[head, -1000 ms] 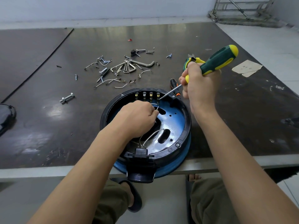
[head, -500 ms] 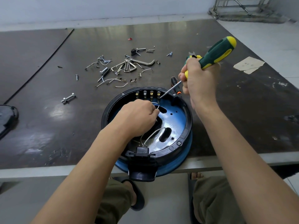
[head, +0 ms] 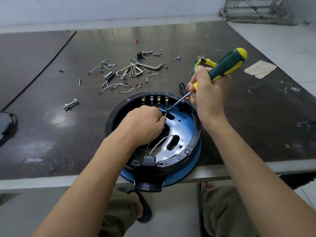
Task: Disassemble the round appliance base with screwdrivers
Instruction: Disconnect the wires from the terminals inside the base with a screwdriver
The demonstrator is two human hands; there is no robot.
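Observation:
The round appliance base, black-rimmed with a glossy blue inside, lies at the table's front edge, its black plug socket overhanging toward me. My left hand is inside it, pinching a thin white wire near the row of brass terminals at the far rim. My right hand grips a green-and-yellow screwdriver. Its metal tip touches the rightmost terminal, where the wire ends. A second white wire loops from the socket.
Loose screws, wire pieces and hex keys lie scattered behind the base. Yellow-handled pliers and an orange-black screwdriver sit behind my right hand. A bolt lies left, paper scraps right, a black part at the left edge.
My right hand and the screwdriver have shifted slightly, the handle dipping and rising, with the tip staying at the terminals. My left hand keeps its pinch on the wire.

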